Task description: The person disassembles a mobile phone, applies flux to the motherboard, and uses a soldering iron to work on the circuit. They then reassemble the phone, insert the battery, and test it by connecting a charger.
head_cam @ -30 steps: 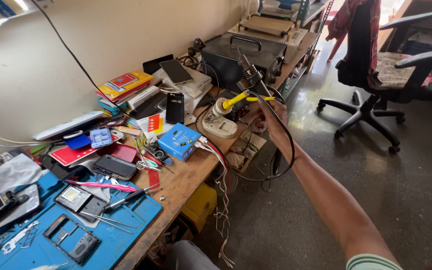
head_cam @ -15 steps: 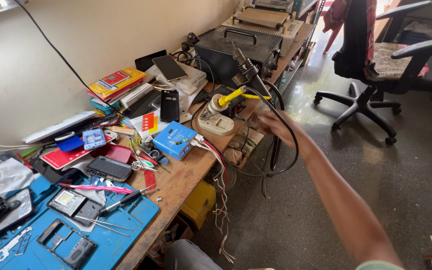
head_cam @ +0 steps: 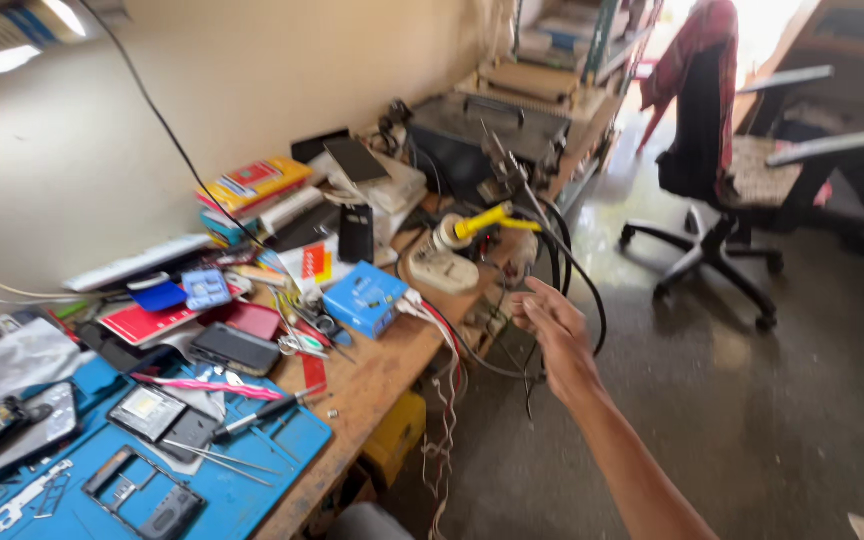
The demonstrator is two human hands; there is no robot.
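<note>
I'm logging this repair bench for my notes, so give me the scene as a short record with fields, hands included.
setting: cluttered wooden workbench along a wall, office chair on the floor beyond
right hand: right hand held open in the air off the bench edge, fingers spread, holding nothing
left hand: not in view
nearest to the hand: black cables hanging off the bench, yellow-handled tool in its stand
also on the bench: blue box with red and white wires, blue work mat with phone parts, screwdriver
</note>
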